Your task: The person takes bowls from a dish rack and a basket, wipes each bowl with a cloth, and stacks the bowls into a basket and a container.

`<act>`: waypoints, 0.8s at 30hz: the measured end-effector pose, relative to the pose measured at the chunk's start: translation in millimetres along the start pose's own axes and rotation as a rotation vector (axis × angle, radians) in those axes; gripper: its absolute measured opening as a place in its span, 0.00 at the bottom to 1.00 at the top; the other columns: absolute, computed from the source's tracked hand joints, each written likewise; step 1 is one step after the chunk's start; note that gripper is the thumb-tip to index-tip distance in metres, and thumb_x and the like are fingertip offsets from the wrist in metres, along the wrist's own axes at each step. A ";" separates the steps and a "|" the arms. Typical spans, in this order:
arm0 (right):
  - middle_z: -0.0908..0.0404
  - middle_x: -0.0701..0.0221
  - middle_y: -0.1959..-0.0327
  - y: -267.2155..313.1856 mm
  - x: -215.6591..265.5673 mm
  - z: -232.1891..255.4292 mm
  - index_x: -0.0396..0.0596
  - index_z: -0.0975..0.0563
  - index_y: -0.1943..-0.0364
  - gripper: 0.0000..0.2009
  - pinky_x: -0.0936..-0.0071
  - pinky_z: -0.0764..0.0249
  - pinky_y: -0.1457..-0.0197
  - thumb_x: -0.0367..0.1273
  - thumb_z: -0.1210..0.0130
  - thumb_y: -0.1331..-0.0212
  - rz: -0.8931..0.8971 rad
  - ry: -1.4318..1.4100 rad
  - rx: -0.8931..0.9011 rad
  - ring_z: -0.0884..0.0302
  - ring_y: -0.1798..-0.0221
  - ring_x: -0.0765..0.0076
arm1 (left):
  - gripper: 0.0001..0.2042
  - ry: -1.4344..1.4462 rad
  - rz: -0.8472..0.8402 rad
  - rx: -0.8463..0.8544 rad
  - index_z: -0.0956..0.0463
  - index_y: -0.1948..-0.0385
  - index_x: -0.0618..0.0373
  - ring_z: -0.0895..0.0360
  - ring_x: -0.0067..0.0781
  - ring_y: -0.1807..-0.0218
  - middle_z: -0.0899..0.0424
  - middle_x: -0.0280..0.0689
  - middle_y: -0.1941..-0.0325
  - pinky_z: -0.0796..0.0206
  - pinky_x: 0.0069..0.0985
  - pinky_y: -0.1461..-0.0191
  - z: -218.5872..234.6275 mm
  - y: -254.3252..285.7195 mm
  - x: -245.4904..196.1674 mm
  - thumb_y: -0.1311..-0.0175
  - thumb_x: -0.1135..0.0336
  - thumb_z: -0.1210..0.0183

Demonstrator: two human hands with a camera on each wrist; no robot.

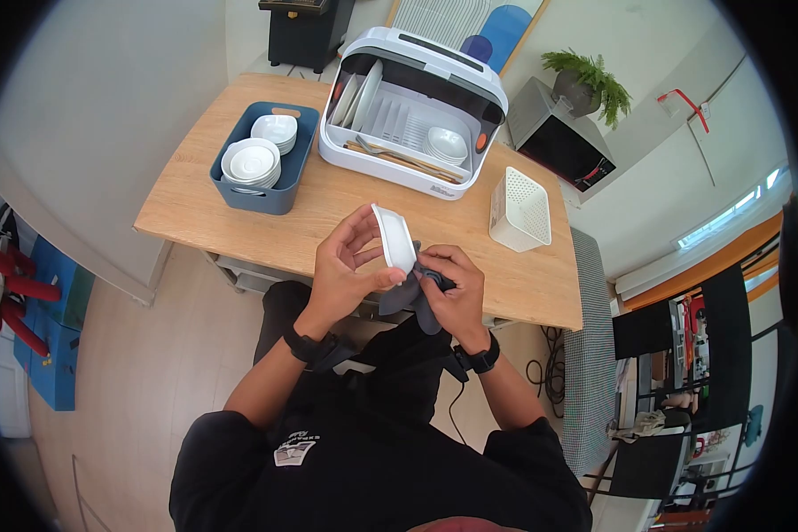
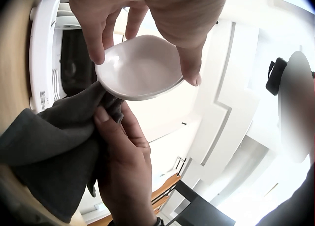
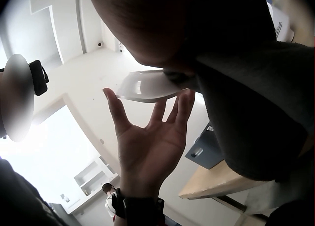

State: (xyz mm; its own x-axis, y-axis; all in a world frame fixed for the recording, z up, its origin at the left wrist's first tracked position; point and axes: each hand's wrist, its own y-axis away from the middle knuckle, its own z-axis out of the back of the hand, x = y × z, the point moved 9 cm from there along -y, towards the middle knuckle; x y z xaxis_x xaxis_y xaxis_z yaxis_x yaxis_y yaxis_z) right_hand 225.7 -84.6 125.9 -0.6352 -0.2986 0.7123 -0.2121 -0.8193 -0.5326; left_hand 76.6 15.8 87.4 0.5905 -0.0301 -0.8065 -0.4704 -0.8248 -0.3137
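A small white dish [image 1: 397,238] is tilted up on its side over the front edge of the table. My left hand [image 1: 350,266] holds it by opposite edges, thumb on one side and fingers on the other. In my right hand [image 1: 455,288] is a bunched dark grey cloth [image 1: 403,300], with its loose end hanging down. Seen from the left wrist, the cloth [image 2: 54,137] meets the rim of the dish [image 2: 142,68], and the right thumb and fingers pinch it just below. The right wrist view has the left palm [image 3: 152,152] beneath the dish.
A blue tub [image 1: 284,200] with stacked white bowls [image 1: 251,163] stands at the table's left. Behind is a white dish cabinet [image 1: 346,158] with its lid up, holding plates, bowls and chopsticks. A white perforated basket [image 1: 507,226] stands on the right, near a microwave [image 1: 559,133].
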 end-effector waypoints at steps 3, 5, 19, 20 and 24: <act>0.16 0.62 0.54 2.1 4.9 -1.8 0.40 0.14 0.57 0.15 0.74 0.20 0.51 0.16 0.39 0.49 -0.014 -0.031 0.015 0.15 0.54 0.64 | 0.51 -0.009 0.035 -0.115 0.41 0.28 0.66 0.26 0.36 0.35 0.28 0.47 0.34 0.28 0.37 0.33 7.7 -2.7 5.1 0.58 0.69 0.18; 0.16 0.62 0.54 3.6 9.1 -0.8 0.41 0.14 0.57 0.15 0.74 0.20 0.51 0.16 0.39 0.49 0.010 -0.018 0.022 0.15 0.54 0.64 | 0.50 -0.047 0.036 -0.111 0.40 0.29 0.66 0.26 0.34 0.36 0.27 0.46 0.34 0.26 0.36 0.35 12.3 -4.5 11.2 0.57 0.68 0.18; 0.18 0.64 0.54 -1.3 19.5 3.8 0.41 0.13 0.56 0.19 0.75 0.23 0.48 0.12 0.39 0.54 0.039 -0.062 0.020 0.18 0.53 0.66 | 0.46 -0.447 0.201 0.221 0.31 0.31 0.60 0.24 0.32 0.38 0.20 0.44 0.39 0.27 0.31 0.39 8.7 8.5 14.8 0.57 0.59 0.18; 0.18 0.64 0.54 -1.6 17.7 4.6 0.42 0.13 0.56 0.19 0.74 0.23 0.48 0.12 0.39 0.54 0.033 -0.064 0.008 0.18 0.52 0.65 | 0.47 -0.466 0.195 0.248 0.30 0.31 0.61 0.23 0.32 0.38 0.21 0.44 0.38 0.28 0.31 0.38 5.7 10.3 11.0 0.58 0.60 0.17; 0.17 0.64 0.54 -4.2 9.9 8.2 0.42 0.13 0.56 0.19 0.74 0.23 0.47 0.13 0.40 0.53 0.003 -0.049 -0.030 0.17 0.51 0.64 | 0.48 -0.405 0.222 0.332 0.31 0.32 0.64 0.21 0.34 0.39 0.21 0.45 0.36 0.29 0.31 0.36 -3.6 17.7 10.6 0.62 0.63 0.16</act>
State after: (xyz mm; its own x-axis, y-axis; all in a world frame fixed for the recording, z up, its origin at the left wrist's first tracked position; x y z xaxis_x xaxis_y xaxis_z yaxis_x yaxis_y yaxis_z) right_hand 226.4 -88.0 138.9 -0.5989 -0.3257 0.7316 -0.2328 -0.8033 -0.5482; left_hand 77.0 -1.2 75.1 0.1864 0.0906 -0.9783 -0.7739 -0.5999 -0.2030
